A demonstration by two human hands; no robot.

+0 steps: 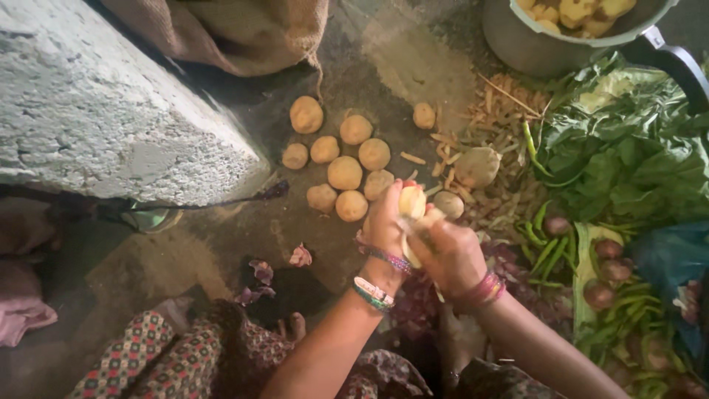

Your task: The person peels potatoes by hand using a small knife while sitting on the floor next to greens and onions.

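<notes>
Head view: left hand point(384, 225) pinches a half-peeled potato point(412, 203), long axis toward twelve o'clock (slightly tilted); right hand point(450, 255), at five o'clock, is clenched against its lower end.

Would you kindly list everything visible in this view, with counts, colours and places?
Whole potatoes: about ten, tan, clustered on the floor at centre.
Half-peeled potato: one, pale yellow, in both hands.
Peelings: a heap, brownish, right of the cluster.
Pot: one, grey metal, top right, holding peeled yellow pieces.
Leafy greens: a pile, green, right side.
Green chillies: several, lower right.
Onions: a few, reddish, lower right.
Sack: one, brown, top.
Stone slab: one, grey, upper left.
Left hand: holds the potato.
Right hand: works on the potato.
</notes>
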